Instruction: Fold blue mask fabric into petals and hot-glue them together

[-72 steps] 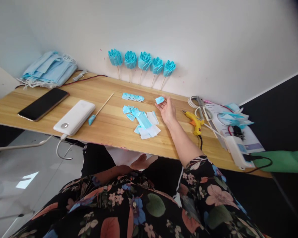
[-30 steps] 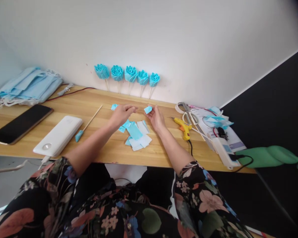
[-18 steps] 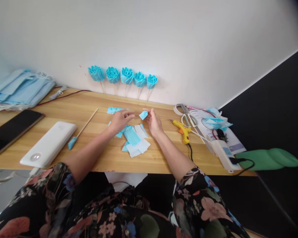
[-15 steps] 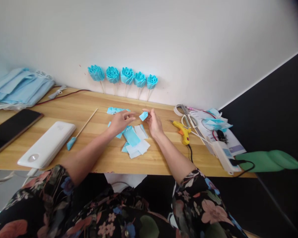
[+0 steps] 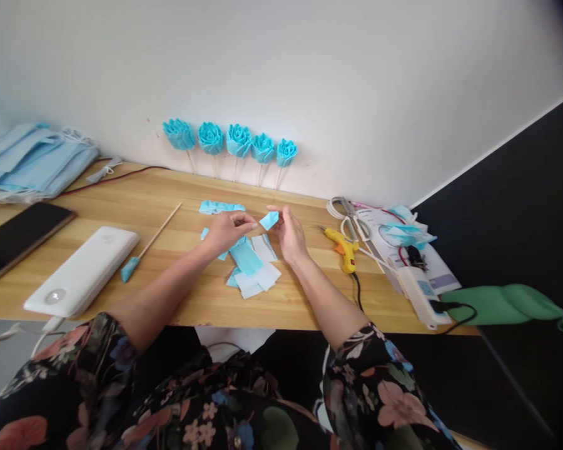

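Observation:
My right hand [image 5: 291,236] pinches a small folded piece of light blue fabric [image 5: 269,220] between thumb and fingers, above the table. Just left of it is my left hand [image 5: 231,231], thumb and fingertips drawn together. Whether they hold anything is too small to make out. Below my hands lies a loose pile of cut blue and white fabric pieces [image 5: 247,256]. Behind my left hand sits a row of folded blue pieces [image 5: 221,207]. A wooden stick [image 5: 160,230] with a blue fabric bud [image 5: 130,269] on its end rests to the left.
Several blue fabric roses [image 5: 239,140] on sticks lean against the wall. To the left are a white power bank [image 5: 82,272], a phone [image 5: 23,240] and stacked face masks [image 5: 32,159]. On the right lie a yellow glue gun [image 5: 343,248], scissors [image 5: 350,219] and a power strip [image 5: 421,297].
My left hand's fingertips have closed together and come nearer the folded blue piece. The piece has tilted slightly in my right hand. The whole view has shifted a little.

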Available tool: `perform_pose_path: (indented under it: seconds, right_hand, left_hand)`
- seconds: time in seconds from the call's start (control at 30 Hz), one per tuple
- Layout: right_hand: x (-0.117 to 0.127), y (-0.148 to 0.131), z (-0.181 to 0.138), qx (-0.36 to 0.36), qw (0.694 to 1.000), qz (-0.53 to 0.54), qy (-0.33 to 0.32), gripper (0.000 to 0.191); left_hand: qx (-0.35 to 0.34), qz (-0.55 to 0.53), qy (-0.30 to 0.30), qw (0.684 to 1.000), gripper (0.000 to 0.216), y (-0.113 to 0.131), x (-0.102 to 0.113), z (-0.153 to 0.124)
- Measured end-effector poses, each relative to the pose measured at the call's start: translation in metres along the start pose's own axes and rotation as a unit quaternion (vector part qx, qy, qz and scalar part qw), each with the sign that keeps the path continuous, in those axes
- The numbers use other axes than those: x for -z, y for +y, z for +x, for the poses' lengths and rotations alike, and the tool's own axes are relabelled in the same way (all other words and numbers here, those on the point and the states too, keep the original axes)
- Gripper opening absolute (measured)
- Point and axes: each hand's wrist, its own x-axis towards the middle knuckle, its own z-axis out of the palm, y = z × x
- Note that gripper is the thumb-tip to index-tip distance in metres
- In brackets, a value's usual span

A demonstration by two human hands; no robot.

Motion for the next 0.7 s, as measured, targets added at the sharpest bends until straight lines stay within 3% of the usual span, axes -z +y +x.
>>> perform_pose_path:
  seconds: [0.13,0.27,0.4,0.47,0.5,0.57,0.63,0.7]
  right_hand:
    - [0.006,0.003,0.008,-0.005,0.999,0.013,0.039,0.043]
    - [0.012,0.004,0.015,-0.009,0.998,0.034,0.061,0.040]
    - [0.014,0.002,0.018,-0.029,0.995,0.054,0.077,0.036]
    - [0.013,0.001,0.019,-0.041,0.993,0.062,0.090,0.034]
    - [0.013,0.000,0.019,-0.045,0.992,0.066,0.094,0.033]
    - [0.012,-0.001,0.020,-0.052,0.991,0.074,0.099,0.032]
    - [0.010,-0.002,0.020,-0.060,0.990,0.078,0.102,0.031]
    - [0.009,-0.003,0.021,-0.069,0.989,0.082,0.105,0.033]
  left_hand:
    - [0.017,-0.006,0.069,0.997,0.025,0.007,0.008,0.004]
    - [-0.025,-0.042,0.103,0.993,0.020,0.040,0.017,-0.015]
    - [-0.090,0.041,0.027,0.995,0.024,0.080,0.025,-0.081]
    - [-0.080,0.096,-0.038,0.991,0.026,0.087,0.026,-0.124]
    - [-0.066,0.120,-0.084,0.987,0.028,0.085,0.027,-0.146]
    - [-0.024,0.164,-0.112,0.980,0.033,0.069,0.029,-0.188]
    - [0.068,0.199,-0.090,0.973,0.038,0.037,0.036,-0.226]
    - [0.166,0.237,-0.028,0.957,0.042,-0.007,0.049,-0.263]
